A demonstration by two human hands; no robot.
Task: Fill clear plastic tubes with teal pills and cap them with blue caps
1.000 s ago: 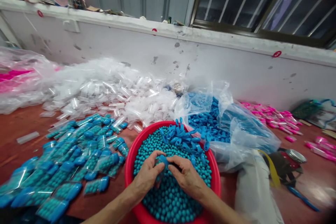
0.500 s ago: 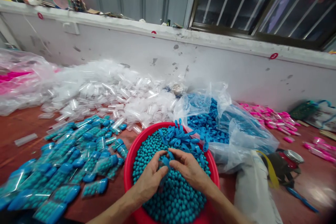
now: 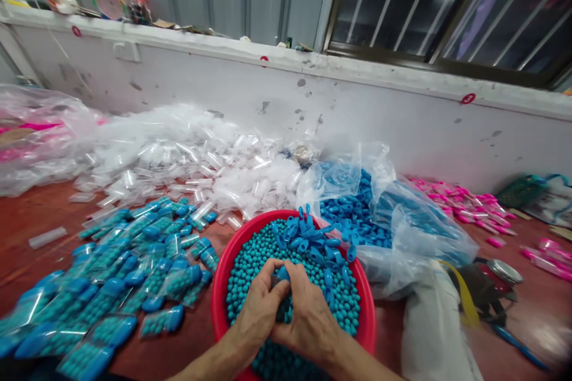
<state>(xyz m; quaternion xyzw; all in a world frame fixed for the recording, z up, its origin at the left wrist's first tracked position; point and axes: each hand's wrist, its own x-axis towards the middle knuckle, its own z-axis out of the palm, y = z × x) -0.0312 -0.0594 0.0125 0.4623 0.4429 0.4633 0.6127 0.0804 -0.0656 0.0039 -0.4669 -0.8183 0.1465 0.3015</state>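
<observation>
Both my hands are pressed together over a red basin (image 3: 220, 286) full of small teal beads (image 3: 254, 259). My left hand (image 3: 258, 312) and my right hand (image 3: 308, 317) are closed around a small tube with a blue cap (image 3: 281, 274) that sticks up between the fingers. Loose blue caps (image 3: 308, 237) are heaped at the basin's far rim. Filled tubes with blue caps (image 3: 111, 274) lie in a spread left of the basin.
A heap of empty clear tubes (image 3: 187, 158) lies behind the basin. A plastic bag of blue caps (image 3: 357, 214) sits at the right, pink tubes (image 3: 465, 199) farther right. A white wall with a ledge runs along the back. A bag with pink items (image 3: 27, 137) is at the left.
My hands have drawn closer together and slightly toward me, the fingers now overlapping around the capped tube. The view shifted a little.
</observation>
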